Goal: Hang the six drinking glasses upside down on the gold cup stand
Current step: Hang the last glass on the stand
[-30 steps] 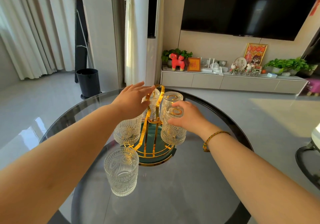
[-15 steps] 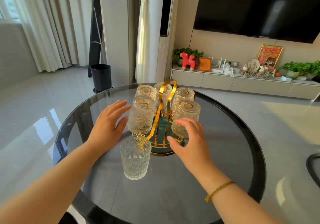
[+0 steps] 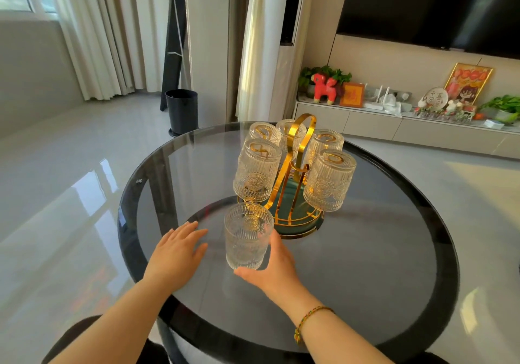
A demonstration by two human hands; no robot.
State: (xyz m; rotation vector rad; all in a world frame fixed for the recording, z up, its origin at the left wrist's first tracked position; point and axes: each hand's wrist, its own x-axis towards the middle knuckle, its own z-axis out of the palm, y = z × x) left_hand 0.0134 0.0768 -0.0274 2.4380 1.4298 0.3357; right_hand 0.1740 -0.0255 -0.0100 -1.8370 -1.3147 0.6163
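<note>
Cupping the upright glass at lower centre, my right hand seems to touch it; left hand lies flat, fingers spread.

Five glasses inverted on stand, sixth glass upright before it

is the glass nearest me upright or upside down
Upright: the loose glass stands mouth-up on the table, unlike those hung on the stand.
</note>
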